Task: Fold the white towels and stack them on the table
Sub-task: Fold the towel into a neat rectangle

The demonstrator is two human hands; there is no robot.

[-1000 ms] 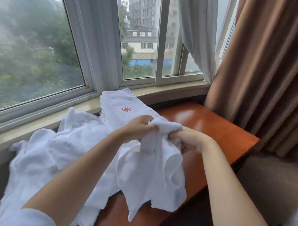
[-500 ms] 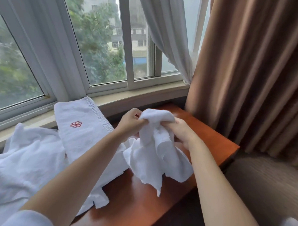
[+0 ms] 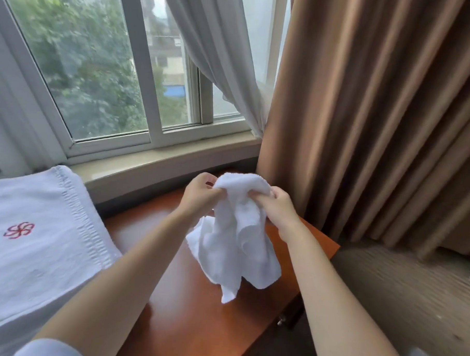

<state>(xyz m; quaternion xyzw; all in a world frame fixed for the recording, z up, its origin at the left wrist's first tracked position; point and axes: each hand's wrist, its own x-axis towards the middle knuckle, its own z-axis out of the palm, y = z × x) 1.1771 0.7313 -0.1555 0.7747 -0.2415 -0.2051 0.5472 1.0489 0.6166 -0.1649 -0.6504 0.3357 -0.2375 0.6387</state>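
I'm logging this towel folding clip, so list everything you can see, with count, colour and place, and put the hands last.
small towel: one, white, bunched, hanging above the table between both hands
folded towel: one, white with red emblem, left of table
table: one, reddish-brown wood, under the window
window: white frame, trees outside, behind the table
sheer curtain: one, white, centre top
heavy curtain: one, brown, right
carpet: beige, lower right
left hand: grips the small towel's top
right hand: grips the small towel's top

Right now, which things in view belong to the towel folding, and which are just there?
Job: small white towel, gripped by left hand and right hand; folded towel with red emblem; wooden table.
Just there: brown curtain; sheer curtain; window.
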